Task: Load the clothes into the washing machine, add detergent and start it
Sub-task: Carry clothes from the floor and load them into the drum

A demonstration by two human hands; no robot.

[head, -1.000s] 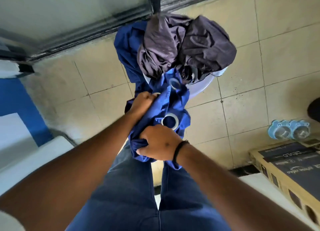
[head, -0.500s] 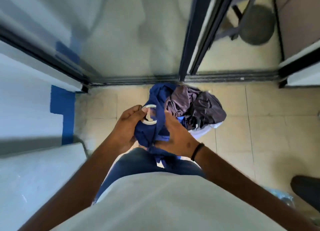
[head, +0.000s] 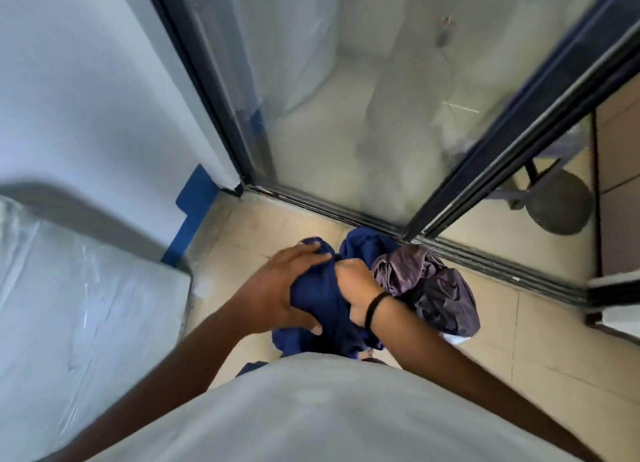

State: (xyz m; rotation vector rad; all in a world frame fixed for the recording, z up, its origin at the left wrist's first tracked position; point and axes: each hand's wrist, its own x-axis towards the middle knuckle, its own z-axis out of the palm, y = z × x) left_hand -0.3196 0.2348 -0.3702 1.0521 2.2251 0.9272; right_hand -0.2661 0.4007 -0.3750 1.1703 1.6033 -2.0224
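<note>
Beige tiled floor (head: 540,350) meets a dark-framed glass door (head: 346,91); white wall (head: 79,91) left, blue skirting (head: 190,215) below.

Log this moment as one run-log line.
stage: gathering clothes | left hand: grips blue cloth | right hand: grips blue cloth | grey cloth: on pile, untouched | washer: not identifiable

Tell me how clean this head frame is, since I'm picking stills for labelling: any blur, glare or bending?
Head view: the left hand and right hand gripping the blue cloth are fairly sharp; the shirt at the bottom is out of focus; the glass door shows hazy reflections; the door frame bows from the wide lens.
</note>
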